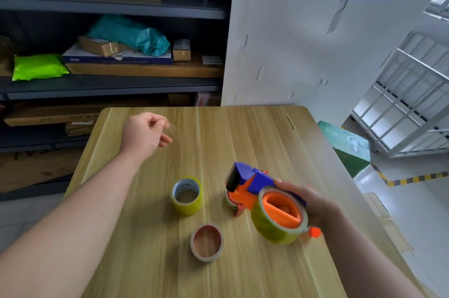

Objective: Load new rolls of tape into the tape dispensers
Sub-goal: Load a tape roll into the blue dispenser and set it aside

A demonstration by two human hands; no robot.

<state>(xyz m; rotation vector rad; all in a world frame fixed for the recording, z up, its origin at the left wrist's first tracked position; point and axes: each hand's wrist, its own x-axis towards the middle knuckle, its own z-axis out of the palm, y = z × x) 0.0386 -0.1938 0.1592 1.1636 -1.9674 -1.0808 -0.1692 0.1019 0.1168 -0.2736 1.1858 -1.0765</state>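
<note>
1. The left hand [145, 133] is hovering over the far left part of the worktop [243, 132]. Its fingers are curling and seemingly pinching a clear strip [176, 129] of tape, though the film is too faint to trace.
2. A spare roll [187, 197] is sitting hole-up near the middle of the worktop. An empty cardboard ring [207, 242] is lying just beside it, nearer the front edge.
3. The tape dispenser [252, 182] is hanging tilted above the right side, with a yellow-green loaded roll [274, 231] sitting on its orange hub.
4. The right hand [315, 203] is gripping the dispenser from behind that roll.
5. Judging from this, a slackening strip is risking folding onto itself or sticking to the fingers. A skewed pull is risking missing the roller and blade, and the tilt is risking the roll sliding off its hub.
</note>
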